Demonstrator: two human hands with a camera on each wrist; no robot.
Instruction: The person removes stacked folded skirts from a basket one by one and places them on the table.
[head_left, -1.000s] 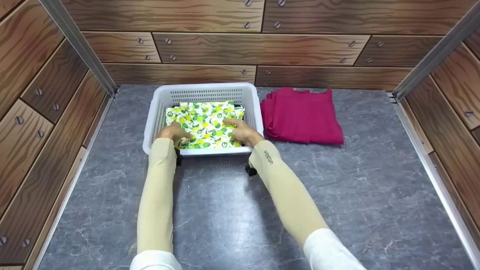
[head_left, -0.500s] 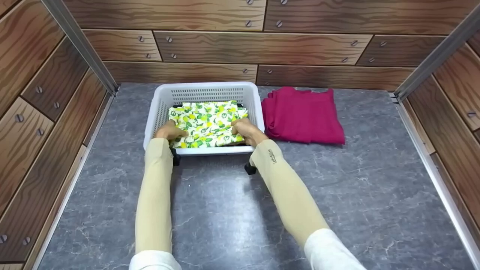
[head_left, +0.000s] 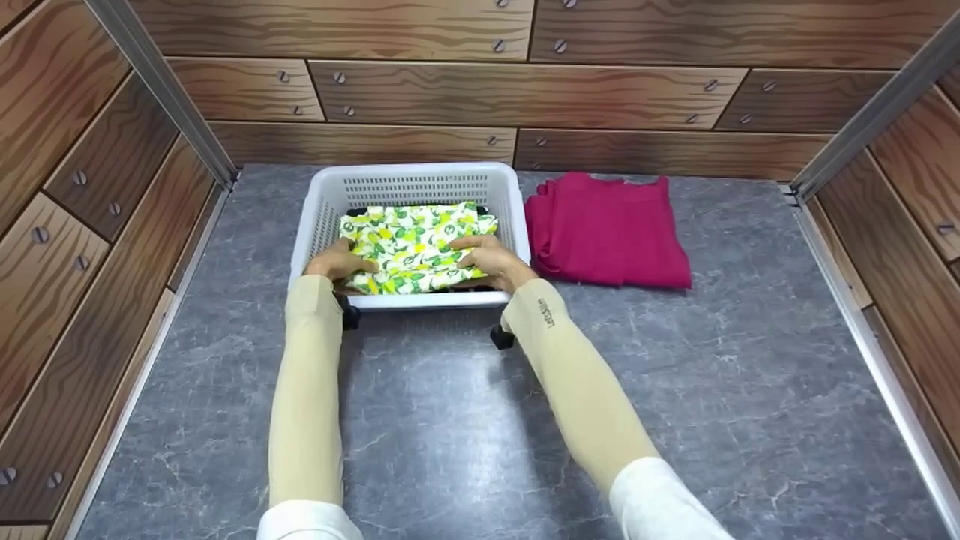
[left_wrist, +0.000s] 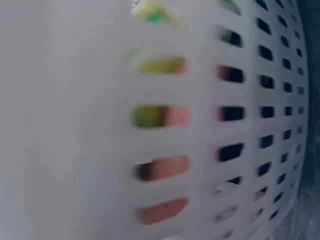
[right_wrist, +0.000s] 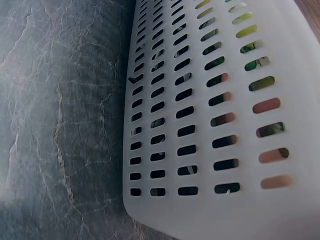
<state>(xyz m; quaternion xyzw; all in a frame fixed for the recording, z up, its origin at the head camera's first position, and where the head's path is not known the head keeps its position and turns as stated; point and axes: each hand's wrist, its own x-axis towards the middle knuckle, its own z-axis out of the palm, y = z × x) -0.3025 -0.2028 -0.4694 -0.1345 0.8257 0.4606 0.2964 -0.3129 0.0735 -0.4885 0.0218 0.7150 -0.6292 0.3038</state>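
A folded lemon-print cloth [head_left: 412, 244], white with yellow and green, lies in a white plastic basket [head_left: 431, 301]. My left hand [head_left: 335, 262] grips its left side, thumb on top and the other fingers mostly hidden. At the right side my right hand [head_left: 491, 260] holds the cloth, with thumb and a finger showing over it. Dark material shows beneath the cloth's edges. In the left wrist view the slotted basket wall [left_wrist: 90, 120] covers most of the picture; bits of fingers and cloth show through. Through the basket wall [right_wrist: 280, 215] in the right wrist view, fingers appear beside green cloth.
A folded magenta cloth [head_left: 607, 232] lies on the grey marbled table [head_left: 420, 420], just right of the basket. Wood-patterned panels [head_left: 420, 94] stand behind and on both sides. Metal rails run along the corners and edges.
My hands have shifted from lying over the cloth to gripping its two sides. The cloth's front edge has bunched and lifted slightly, showing dark material below. The basket and magenta cloth stay put.
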